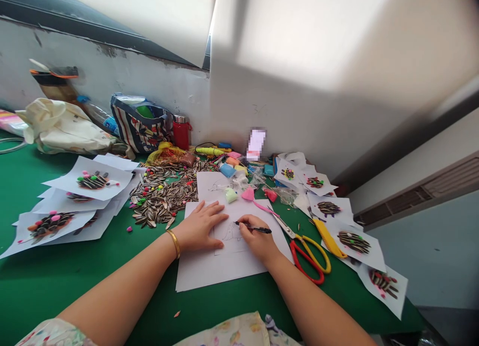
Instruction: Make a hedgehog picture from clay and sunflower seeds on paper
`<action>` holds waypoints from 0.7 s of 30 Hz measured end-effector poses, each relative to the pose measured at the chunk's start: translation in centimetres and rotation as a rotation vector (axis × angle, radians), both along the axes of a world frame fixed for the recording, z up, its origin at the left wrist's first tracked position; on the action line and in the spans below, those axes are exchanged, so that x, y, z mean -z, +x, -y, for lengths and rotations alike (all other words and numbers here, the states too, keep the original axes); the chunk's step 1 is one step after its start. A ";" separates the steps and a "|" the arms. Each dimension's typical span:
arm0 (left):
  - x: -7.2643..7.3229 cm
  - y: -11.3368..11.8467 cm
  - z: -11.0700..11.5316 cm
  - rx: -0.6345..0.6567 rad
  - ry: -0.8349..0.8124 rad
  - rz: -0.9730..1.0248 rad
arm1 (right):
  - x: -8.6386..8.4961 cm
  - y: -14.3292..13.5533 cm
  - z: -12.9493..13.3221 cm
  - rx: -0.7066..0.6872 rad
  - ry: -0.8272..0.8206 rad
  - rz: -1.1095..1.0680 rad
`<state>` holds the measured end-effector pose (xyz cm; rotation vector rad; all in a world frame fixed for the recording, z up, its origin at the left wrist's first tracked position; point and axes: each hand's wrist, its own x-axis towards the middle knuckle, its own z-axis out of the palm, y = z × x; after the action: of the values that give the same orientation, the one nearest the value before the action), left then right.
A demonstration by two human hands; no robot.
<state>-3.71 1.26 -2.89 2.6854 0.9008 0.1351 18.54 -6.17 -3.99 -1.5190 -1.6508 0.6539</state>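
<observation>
A sheet of white paper [202, 273] lies on the green tabletop in front of me, with a thin line drawing [232, 232] near its middle. My left hand [204, 225] rests flat on the sheet, fingers spread, left of the drawing. In my right hand [258, 238] is a black pen [262, 230], its tip at the drawing's upper right. Beyond my hands, a second sheet with faint pencil lines [209, 183] sticks out. Scissors [309, 253] with red and yellow handles lie right of my right hand, blades pointing toward the paper.
Sunflower seeds [164, 196] are heaped at the left, mixed with small coloured balls. Papers bearing seed figures lie left [99, 181] and right [355, 241]. Nearby are a yellow utility knife [329, 237], clay packets [228, 170], a red bottle [181, 134] and a striped bag [140, 129].
</observation>
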 end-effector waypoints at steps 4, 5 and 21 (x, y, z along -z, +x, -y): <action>0.1 -0.1 -0.1 0.005 -0.004 0.011 | 0.0 0.0 0.0 0.004 -0.006 0.013; 0.1 -0.1 -0.1 0.006 -0.004 0.014 | 0.0 0.0 0.0 0.011 -0.009 0.009; 0.1 -0.1 0.0 0.007 -0.006 0.018 | 0.2 0.1 -0.1 0.020 -0.002 -0.002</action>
<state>-3.80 1.31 -2.96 2.6774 0.8853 0.1541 18.63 -6.08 -4.21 -1.5336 -1.6322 0.6464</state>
